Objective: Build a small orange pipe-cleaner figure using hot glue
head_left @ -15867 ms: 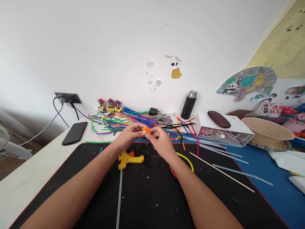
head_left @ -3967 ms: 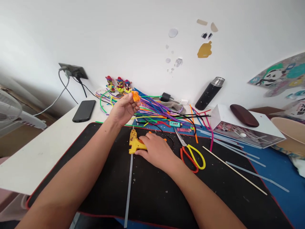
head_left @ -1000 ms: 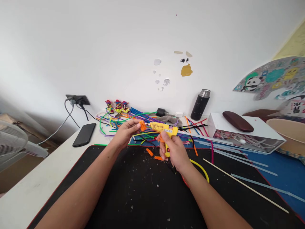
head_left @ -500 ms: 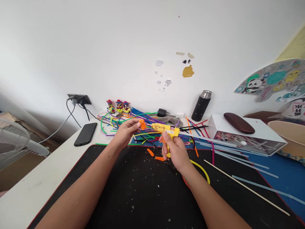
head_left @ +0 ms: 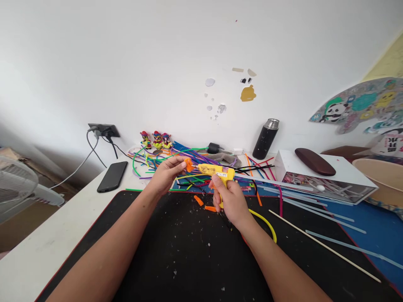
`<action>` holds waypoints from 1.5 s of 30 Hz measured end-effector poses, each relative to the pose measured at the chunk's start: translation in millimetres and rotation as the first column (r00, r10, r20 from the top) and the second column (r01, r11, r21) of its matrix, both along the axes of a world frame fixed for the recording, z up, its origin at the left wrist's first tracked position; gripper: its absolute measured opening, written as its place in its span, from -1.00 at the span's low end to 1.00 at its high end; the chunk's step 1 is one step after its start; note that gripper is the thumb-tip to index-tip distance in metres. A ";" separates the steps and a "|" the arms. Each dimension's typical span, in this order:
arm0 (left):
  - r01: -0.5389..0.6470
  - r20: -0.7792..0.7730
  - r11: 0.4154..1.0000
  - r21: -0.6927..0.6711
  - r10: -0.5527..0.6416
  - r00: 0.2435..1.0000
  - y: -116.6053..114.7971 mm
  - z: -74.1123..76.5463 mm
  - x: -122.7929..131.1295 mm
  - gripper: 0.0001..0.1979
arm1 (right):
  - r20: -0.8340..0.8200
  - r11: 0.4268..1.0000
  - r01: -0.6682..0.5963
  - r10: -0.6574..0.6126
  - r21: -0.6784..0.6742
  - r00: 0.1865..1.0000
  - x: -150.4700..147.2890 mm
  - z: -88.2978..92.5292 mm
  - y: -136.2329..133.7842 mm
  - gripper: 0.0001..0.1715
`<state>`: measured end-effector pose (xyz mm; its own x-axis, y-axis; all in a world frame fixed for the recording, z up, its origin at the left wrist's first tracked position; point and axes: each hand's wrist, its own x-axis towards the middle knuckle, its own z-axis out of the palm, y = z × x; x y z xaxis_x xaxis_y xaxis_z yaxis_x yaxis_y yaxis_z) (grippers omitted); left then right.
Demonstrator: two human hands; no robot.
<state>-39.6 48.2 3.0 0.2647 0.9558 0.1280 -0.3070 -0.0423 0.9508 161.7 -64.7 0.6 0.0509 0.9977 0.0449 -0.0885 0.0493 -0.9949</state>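
Glue gun (head_left: 215,170) clamped in right hand (head_left: 228,201), nozzle at small orange piece (head_left: 188,164) pinched in left hand (head_left: 166,176); risk: hot tip or glue could burn the close fingertips.

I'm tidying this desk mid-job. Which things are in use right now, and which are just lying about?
In use: left hand pinching the orange piece; right hand gripping the yellow glue gun, nozzle at that piece.
Lying about: phone, black flask, wooden stick, three small figures, orange scraps.
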 end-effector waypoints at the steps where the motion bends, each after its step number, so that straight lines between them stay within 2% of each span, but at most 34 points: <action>1: 0.002 -0.007 1.000 0.005 -0.002 1.000 -0.5 0.5 0.2 -0.57 | 0.003 1.000 -0.001 0.001 -0.002 1.000 -0.2 0.1 -0.2 -0.26; 14: 0.030 -0.049 0.999 0.028 -0.028 0.998 -6.0 4.5 3.8 -0.61 | 0.065 1.000 0.014 -0.014 -0.004 0.998 -0.6 0.4 -1.0 -0.28; 45: 0.057 -0.063 0.997 0.055 -0.054 0.997 -5.5 0.8 3.7 -0.64 | 0.096 0.998 0.070 -0.070 0.000 0.993 -0.9 0.5 -1.9 -0.28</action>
<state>-35.9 42.7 3.9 0.3263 0.9310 0.1637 -0.2514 -0.0815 0.9645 160.8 -66.6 1.1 0.1160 0.9920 0.0500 0.0105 0.0491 -0.9987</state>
